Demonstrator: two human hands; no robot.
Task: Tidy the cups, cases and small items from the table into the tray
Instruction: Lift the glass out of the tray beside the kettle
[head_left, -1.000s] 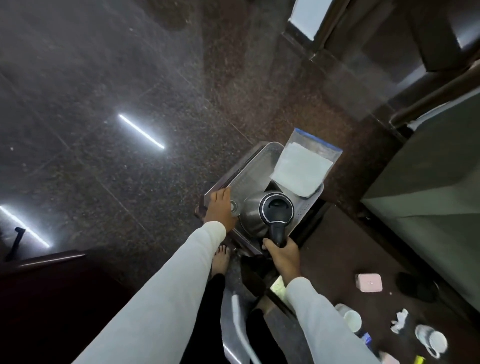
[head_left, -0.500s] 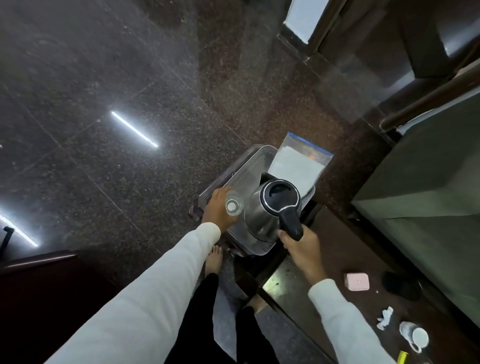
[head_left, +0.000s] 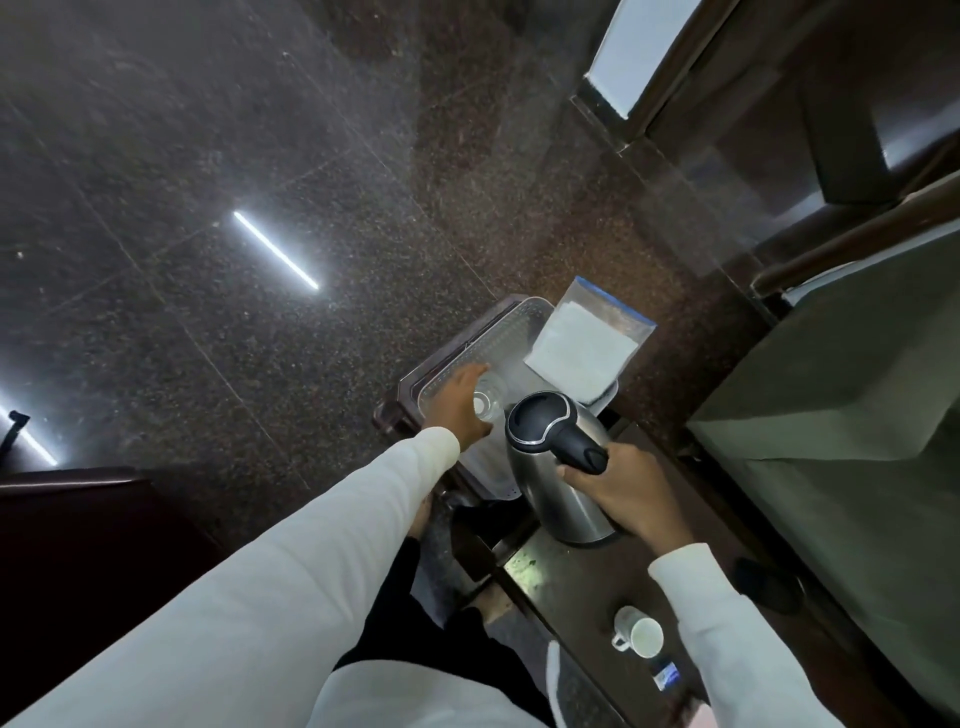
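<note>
Steel kettle (head_left: 558, 467) gripped by right hand (head_left: 621, 491); left hand (head_left: 457, 402) clasps glass (head_left: 487, 401) in tray (head_left: 511, 332).

I see the right hand (head_left: 618, 491) has lifted the steel kettle (head_left: 561, 467) by its handle out of the tray (head_left: 498, 338) and carried it back over the dark table (head_left: 587, 577). The left hand (head_left: 460, 402) has pushed further into the tray, gripping the clear glass (head_left: 488, 401). View swung left; pink case gone from frame.

Steel kettle (head_left: 558, 467), speckled floor (head_left: 260, 156), perhaps bedding (head_left: 841, 415)
</note>
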